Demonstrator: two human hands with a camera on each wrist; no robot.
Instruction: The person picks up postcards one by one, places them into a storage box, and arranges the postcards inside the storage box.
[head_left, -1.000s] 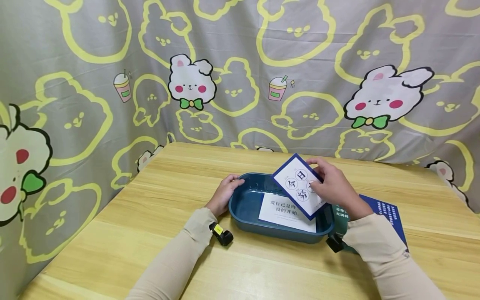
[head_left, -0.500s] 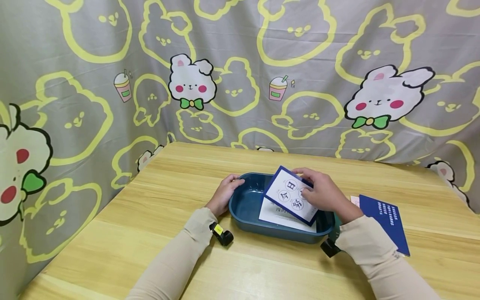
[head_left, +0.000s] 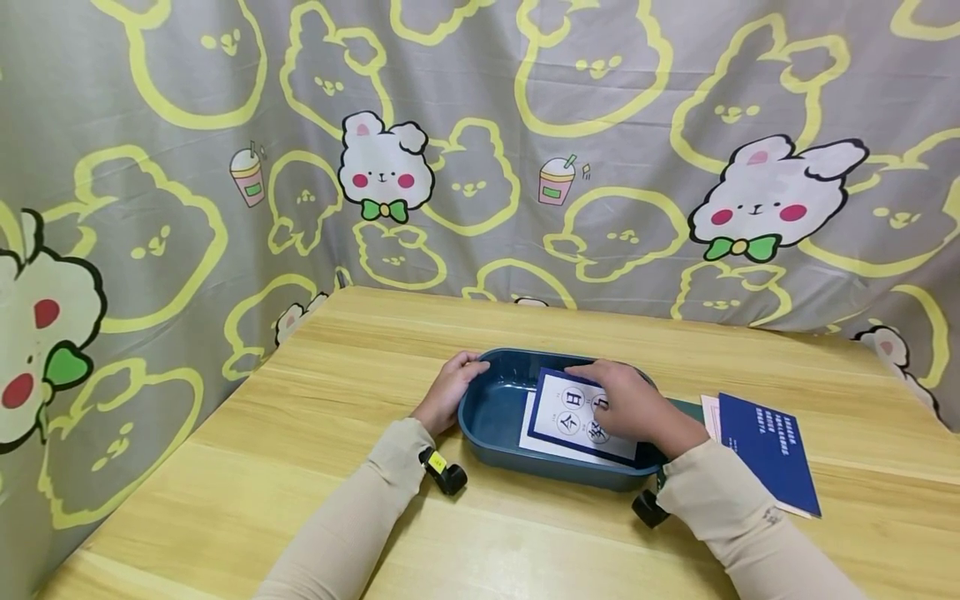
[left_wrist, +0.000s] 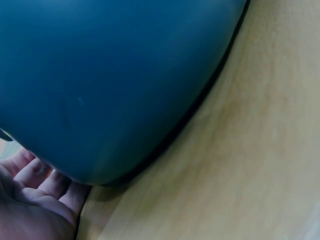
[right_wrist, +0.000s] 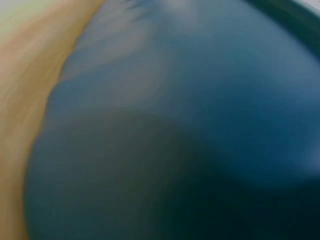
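A dark teal oval basin (head_left: 495,461) stands on the table. My left hand (head_left: 447,389) grips its left end, thumb over the rim; in the left wrist view, fingers (left_wrist: 37,172) bend against the basin wall (left_wrist: 115,85). Inside the basin is a white card with a blue border and printed characters (head_left: 553,405). My right hand (head_left: 633,408) holds this card by its right part, thumb on its face and fingers at the far edge. A plain white printed card (head_left: 543,444) lies under it, mostly covered. In the right wrist view, a blurred blue-teal surface (right_wrist: 240,100) fills most of the picture.
Right of the basin, a dark blue booklet (head_left: 772,454) with white text lies on the wooden table (head_left: 360,350), over a pinkish sheet (head_left: 710,408). Part of a green item (head_left: 688,408) shows behind my right wrist. A patterned curtain (head_left: 480,250) stands behind the table.
My right hand has lowered the blue-bordered card into the basin, moving left and turning it nearly level with the card beneath. My left hand has stayed on the basin.
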